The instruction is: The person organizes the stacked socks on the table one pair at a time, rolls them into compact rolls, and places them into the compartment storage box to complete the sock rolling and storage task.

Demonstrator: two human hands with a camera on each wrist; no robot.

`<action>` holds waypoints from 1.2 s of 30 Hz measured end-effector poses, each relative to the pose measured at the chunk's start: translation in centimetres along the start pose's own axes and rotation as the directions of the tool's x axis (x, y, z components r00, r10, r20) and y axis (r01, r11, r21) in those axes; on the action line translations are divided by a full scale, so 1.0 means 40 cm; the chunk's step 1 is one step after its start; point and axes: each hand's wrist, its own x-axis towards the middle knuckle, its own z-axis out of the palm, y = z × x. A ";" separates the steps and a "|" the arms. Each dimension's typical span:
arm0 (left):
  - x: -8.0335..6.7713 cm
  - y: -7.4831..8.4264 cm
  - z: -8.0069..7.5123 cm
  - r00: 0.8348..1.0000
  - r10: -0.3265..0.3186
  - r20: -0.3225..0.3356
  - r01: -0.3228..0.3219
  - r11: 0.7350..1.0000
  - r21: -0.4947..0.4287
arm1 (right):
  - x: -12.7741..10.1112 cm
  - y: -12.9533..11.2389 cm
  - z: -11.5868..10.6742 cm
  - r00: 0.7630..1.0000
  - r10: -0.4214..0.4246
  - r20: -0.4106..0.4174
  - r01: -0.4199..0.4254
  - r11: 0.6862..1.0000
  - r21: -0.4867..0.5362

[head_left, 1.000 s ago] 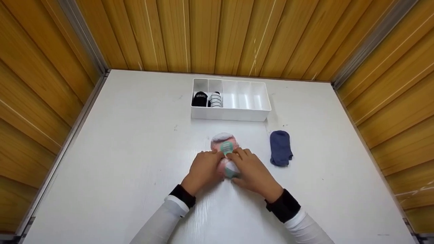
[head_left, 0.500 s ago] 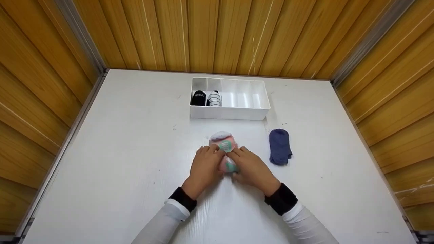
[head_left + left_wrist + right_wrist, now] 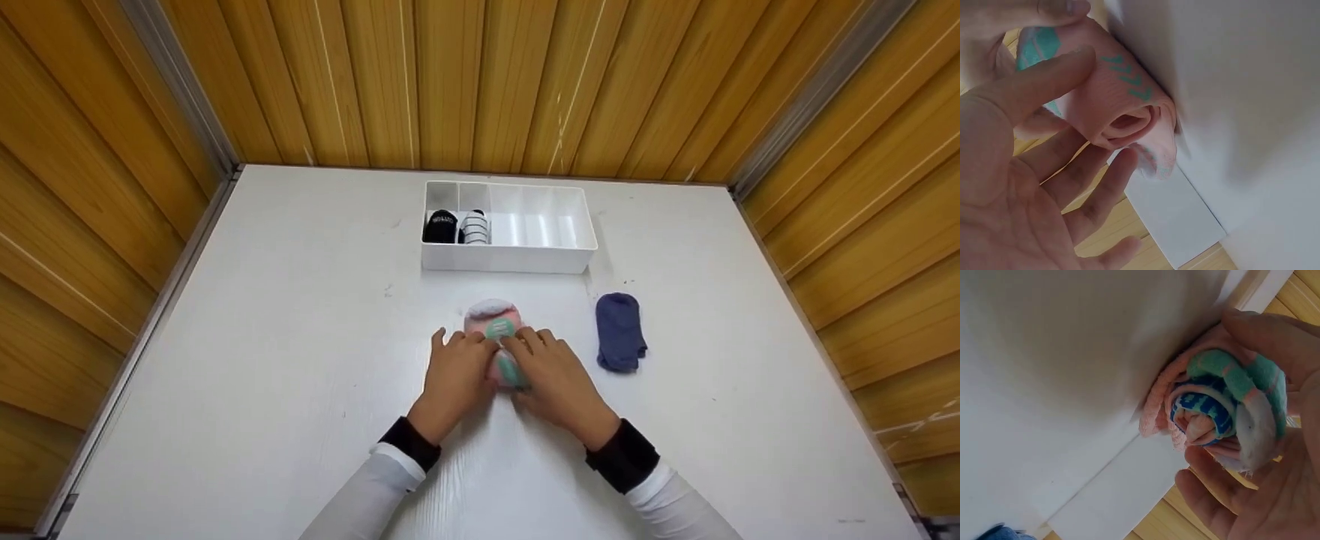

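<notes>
A pink sock with green patches (image 3: 501, 328) and a pale end lies on the table in front of me, its near part rolled up. My left hand (image 3: 454, 375) holds the roll from the left, and in the left wrist view the thumb lies along the pink sock roll (image 3: 1123, 93) with some fingers spread off it. From the right, my right hand (image 3: 559, 382) grips the other end. The right wrist view shows that end as a coiled spiral of pink, green and blue layers (image 3: 1204, 413), the thumb on top and fingertips underneath.
Behind the sock stands a white divided box (image 3: 510, 259). A rolled black sock (image 3: 441, 227) and a white striped sock (image 3: 475, 229) sit in its two leftmost compartments. To the right lies a flat dark blue sock (image 3: 620, 334). Wood-patterned walls (image 3: 450, 82) enclose the table.
The roll has turned a little and moved slightly away from me; a green patch now shows where white showed. One left finger has lifted. The blue sock and box have stayed put.
</notes>
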 end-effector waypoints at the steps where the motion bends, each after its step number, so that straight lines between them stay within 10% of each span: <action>1: 0.002 0.000 -0.001 1.000 -0.001 0.004 0.001 1.000 -0.002 | -0.006 -0.003 0.001 1.000 0.006 -0.024 -0.006 1.000 -0.005; 11: 0.022 -0.004 -0.023 1.000 0.012 0.003 -0.012 0.999 -0.031 | -0.010 -0.002 0.013 0.993 -0.002 -0.117 0.008 0.999 0.047; 22: 0.023 0.018 0.005 0.996 0.057 -0.063 -0.052 0.995 0.082 | 0.016 0.028 -0.015 0.998 0.047 0.046 -0.056 0.976 0.210; 36: 0.037 -0.004 -0.006 0.995 0.051 -0.080 -0.054 0.998 -0.033 | -0.013 -0.019 0.005 0.977 -0.021 -0.212 -0.015 0.986 -0.167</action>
